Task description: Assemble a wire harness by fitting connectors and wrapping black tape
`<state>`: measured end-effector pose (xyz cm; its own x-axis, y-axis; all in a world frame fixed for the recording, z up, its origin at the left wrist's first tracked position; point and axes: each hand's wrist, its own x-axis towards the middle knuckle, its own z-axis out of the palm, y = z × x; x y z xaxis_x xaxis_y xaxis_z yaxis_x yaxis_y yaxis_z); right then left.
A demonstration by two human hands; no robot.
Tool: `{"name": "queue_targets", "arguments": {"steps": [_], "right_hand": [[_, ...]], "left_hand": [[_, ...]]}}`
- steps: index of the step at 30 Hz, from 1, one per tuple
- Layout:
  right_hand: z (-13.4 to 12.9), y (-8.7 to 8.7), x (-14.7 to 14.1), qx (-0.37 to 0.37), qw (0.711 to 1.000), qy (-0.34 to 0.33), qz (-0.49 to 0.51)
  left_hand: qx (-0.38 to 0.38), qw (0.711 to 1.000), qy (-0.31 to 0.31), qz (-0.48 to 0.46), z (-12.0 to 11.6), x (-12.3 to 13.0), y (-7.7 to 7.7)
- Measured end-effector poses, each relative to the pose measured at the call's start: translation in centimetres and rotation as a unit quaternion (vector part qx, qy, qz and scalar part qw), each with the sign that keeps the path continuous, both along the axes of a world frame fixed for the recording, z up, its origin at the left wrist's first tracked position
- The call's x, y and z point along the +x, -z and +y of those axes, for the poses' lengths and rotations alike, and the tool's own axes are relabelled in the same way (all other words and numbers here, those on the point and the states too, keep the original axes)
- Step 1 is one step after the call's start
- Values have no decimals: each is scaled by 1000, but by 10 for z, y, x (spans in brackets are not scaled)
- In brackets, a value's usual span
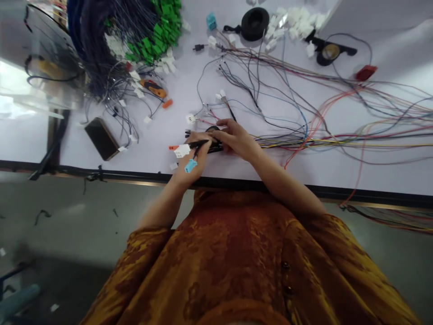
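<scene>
Near the table's front edge, my left hand [196, 155] is closed around a wire bundle. The bundle's black-wrapped end [199, 143] lies across this hand and carries a white connector [181, 150], a light blue connector [191, 165] and an orange one [173, 147]. My right hand [238, 141] is closed just beside it, its fingers against a roll of black tape [213, 129] at the bundle. Part of that roll is hidden by the fingers. From under my right hand, the loose wires [287, 142] of the bundle run off to the right.
Blue wires with green connectors [158, 38] heap at the back left, near an orange cutter [154, 88]. A dark box-shaped object [101, 138] lies left. Another black tape roll [255, 23] and white connectors [297, 21] lie at the back. Loose wires spread right.
</scene>
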<state>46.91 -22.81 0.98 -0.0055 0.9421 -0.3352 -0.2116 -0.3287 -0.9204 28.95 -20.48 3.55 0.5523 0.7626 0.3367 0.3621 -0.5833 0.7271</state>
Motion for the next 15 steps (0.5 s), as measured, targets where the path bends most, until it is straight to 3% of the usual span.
{"name": "queue_targets", "arguments": {"steps": [7, 12, 15], "right_hand": [[3, 8, 8, -80, 986, 81, 123], [-4, -3, 11, -44, 994, -67, -73], [1, -11, 10, -62, 988, -126, -69]], "left_hand": [[-12, 997, -48, -59, -8, -3, 8], [-42, 997, -45, -56, -9, 0, 10], [-38, 999, -18, -12, -7, -2, 3]]}}
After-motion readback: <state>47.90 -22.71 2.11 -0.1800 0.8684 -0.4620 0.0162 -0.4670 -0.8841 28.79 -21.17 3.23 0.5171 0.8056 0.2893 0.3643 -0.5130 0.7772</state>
